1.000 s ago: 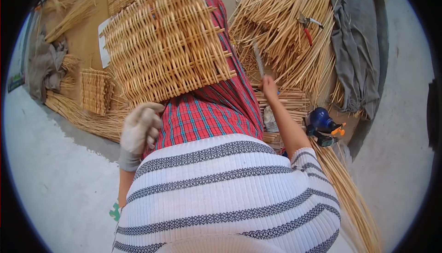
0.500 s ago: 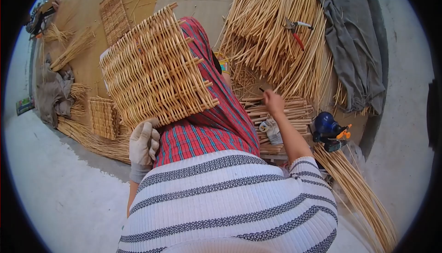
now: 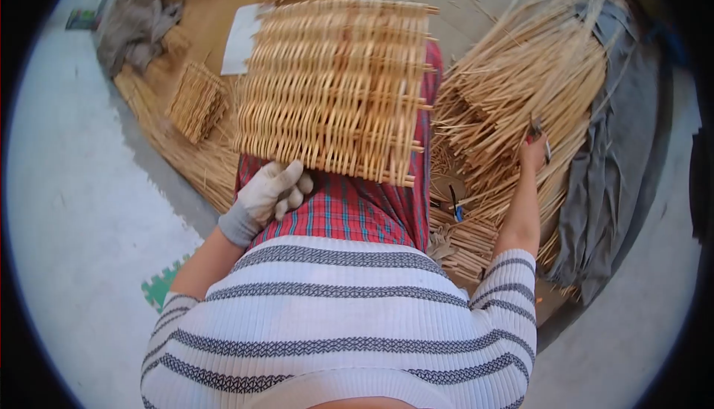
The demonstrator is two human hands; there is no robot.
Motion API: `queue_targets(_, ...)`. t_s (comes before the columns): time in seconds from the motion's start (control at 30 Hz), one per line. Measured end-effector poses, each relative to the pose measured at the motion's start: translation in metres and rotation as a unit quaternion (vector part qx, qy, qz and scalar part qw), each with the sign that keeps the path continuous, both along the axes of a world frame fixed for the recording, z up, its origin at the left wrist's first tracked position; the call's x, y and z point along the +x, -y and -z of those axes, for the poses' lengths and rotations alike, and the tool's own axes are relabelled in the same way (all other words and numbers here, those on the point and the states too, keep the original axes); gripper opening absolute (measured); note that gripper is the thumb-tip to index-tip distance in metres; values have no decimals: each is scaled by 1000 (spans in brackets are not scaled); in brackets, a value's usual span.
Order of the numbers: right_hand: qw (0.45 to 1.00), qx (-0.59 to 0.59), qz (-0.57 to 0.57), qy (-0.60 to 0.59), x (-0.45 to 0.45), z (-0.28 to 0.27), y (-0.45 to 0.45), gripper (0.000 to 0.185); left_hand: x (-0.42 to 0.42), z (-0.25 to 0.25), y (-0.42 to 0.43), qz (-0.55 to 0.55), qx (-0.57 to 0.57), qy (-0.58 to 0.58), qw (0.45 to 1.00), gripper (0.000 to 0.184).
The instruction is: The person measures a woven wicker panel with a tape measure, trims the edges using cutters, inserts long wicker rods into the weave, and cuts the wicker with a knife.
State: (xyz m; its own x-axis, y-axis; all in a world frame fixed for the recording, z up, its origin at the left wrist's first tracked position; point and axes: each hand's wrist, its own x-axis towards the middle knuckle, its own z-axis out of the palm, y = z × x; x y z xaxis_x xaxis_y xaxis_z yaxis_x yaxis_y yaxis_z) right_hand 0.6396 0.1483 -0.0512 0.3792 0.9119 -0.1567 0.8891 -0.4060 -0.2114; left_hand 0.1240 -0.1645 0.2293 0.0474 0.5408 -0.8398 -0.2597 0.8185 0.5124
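A square woven wicker panel [image 3: 335, 93] lies tilted across my lap on red plaid cloth [image 3: 349, 212], with stick ends jutting from its right side. My left hand [image 3: 279, 191], in a pale work glove, is at the panel's lower left edge with its fingers curled; whether it grips the edge is hard to tell. Out to the right, my bare right hand [image 3: 533, 153] is closed round the pruning shears [image 3: 536, 130], over the large pile of loose sticks [image 3: 513, 89]. The shears' red and white handles partly show at the hand.
A smaller stack of woven panels [image 3: 198, 102] sits at the left, beside long thin stalks. Grey cloth [image 3: 613, 163] runs along the right. Cut sticks [image 3: 468, 249] and a blue-handled tool [image 3: 458, 214] lie below the pile. White paper [image 3: 242, 39] shows behind the panel.
My right hand has left the cut sticks, where it held a slim tool, and moved up and right onto the shears. The view has turned, and the panel appears more level.
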Motion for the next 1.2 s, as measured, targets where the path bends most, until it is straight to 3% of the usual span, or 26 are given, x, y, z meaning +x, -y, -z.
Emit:
queue_targets(0.03, 998, -61, 14, -27, -7, -13, 2, 58, 7, -5, -4, -55, 55, 15, 997, 46)
queue_targets(0.1, 999, -19, -10, 40, -16, -33, 16, 55, 21, -2, -12, -121, 118, 26, 985, 46)
queue_targets(0.17, 999, -12, -29, -28, -12, -58, 27, 54, 31, 11, -23, -213, 197, 183, 939, 52)
queue_targets(0.2, 999, 29, -43, -10, -5, -59, 36, 52, 32, 18, -26, -219, 203, 181, 937, 52)
queue_targets(0.27, 996, 74, -54, 12, 6, -69, 58, 49, 29, 39, -34, -230, 209, 330, 892, 53)
queue_targets(0.33, 961, 149, -121, -201, 0, -101, 84, 42, 29, 55, -44, -239, 213, 381, 867, 50)
queue_targets(0.37, 961, 157, -117, -197, -20, -132, 100, 42, 29, 56, -46, -247, 232, 394, 855, 50)
queue_targets(0.4, 897, 115, -73, -420, -50, -175, 121, 37, 27, 56, -49, -252, 249, 408, 841, 49)
queue_targets(0.43, 783, 68, -28, -618, -76, -214, 138, 33, 24, 54, -54, -263, 243, 462, 811, 43)
queue_targets(0.53, 817, 21, -162, -553, -125, -274, 174, 31, 6, 62, -66, -279, 314, 429, 800, 42)
queue_targets(0.57, 834, 12, -229, -501, -142, -282, 183, 32, 6, 38, -75, -274, 341, 436, 787, 39)
queue_targets(0.63, 819, -1, -432, -378, -187, -297, 192, 32, -5, 27, -81, -271, 395, 431, 765, 36)
queue_targets(0.7, 770, 49, -478, -420, -236, -288, 202, 35, -17, 10, -83, -294, 434, 386, 759, 32)
queue_targets(0.73, 766, 52, -491, -412, -252, -278, 209, 35, -22, 6, -82, -299, 446, 388, 749, 32)
queue_targets(0.8, 701, -85, -354, -614, -264, -259, 219, 37, -27, 3, -82, -270, 499, 451, 689, 34)
queue_targets(0.83, 700, -85, -364, -608, -264, -260, 215, 37, -32, 10, -80, -287, 498, 452, 683, 35)
queue_targets(0.9, 636, -192, -317, -677, -260, -263, 211, 37, -43, 17, -74, -294, 497, 432, 693, 29)
queue_targets(0.97, 651, -171, -322, -666, -256, -264, 208, 35, -47, 15, -72, -298, 493, 411, 706, 24)
queue_targets(1.03, 702, -74, -325, -630, -257, -268, 201, 26, -44, 5, -68, -307, 524, 419, 675, 39)
queue_targets(1.07, 703, -79, -328, -626, -260, -268, 198, 26, -46, 11, -66, -314, 524, 419, 672, 39)
queue_targets(1.13, 802, 106, -391, -439, -267, -266, 187, 25, -51, 27, -67, -315, 516, 452, 655, 39)
queue_targets(1.2, 808, 67, -395, -431, -276, -262, 188, 27, -42, 6, -65, -340, 510, 433, 661, 38)
